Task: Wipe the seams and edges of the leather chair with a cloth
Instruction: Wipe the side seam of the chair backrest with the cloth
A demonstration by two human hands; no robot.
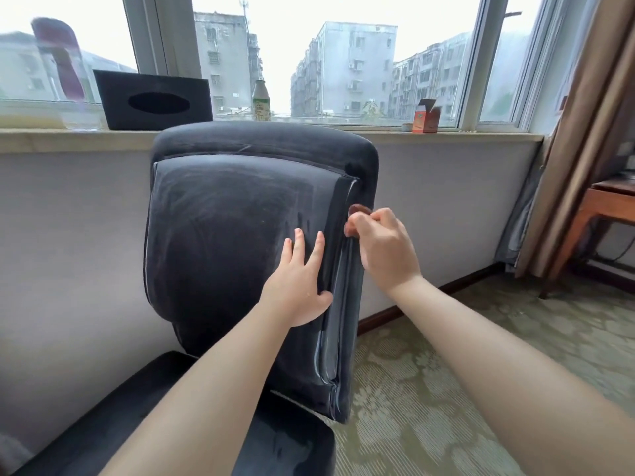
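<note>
Forearms: two bare forearms reach in from the bottom edge toward the chair back.
Left hand (297,286): fingers straight and spread, pressing flat on the backrest pad beside its right seam.
Right hand (381,245): fingers curled, pinching a small brown cloth (355,218) against the right edge seam.
Chair (240,235): dark leather chair facing the camera, backrest upright below the window sill (481,135).
Sill: black tissue box (154,101), green-labelled bottle (262,101), orange carton (427,116).
Right side: curtain (584,132), wooden surface (608,201), patterned carpet (446,355).
</note>
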